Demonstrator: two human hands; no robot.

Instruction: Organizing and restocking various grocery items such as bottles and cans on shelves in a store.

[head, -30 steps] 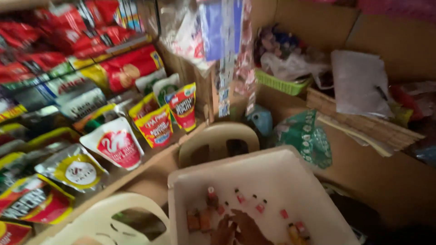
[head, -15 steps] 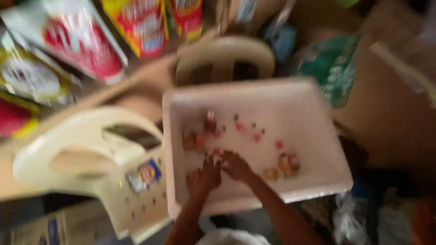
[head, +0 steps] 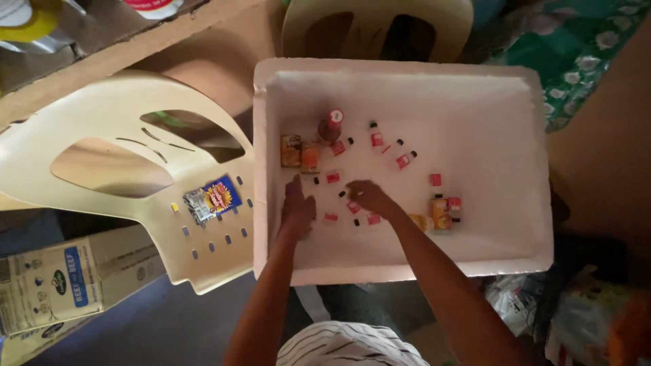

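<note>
Both my hands reach down into a white foam box. My left hand lies flat on the box floor, just below two small cans. My right hand rests among several tiny red-labelled bottles with black caps; whether its fingers pinch one I cannot tell. A brown bottle with a red cap stands behind the cans. More small jars and packets sit to the right of my right forearm.
A cream plastic chair with a small snack sachet on its seat stands left of the box. Another chair back is behind it. A cardboard carton lies lower left, plastic bags lower right.
The view has tilted down from shelves of hanging sachets to straight over the box. My hands have moved apart and deeper among the small bottles.
</note>
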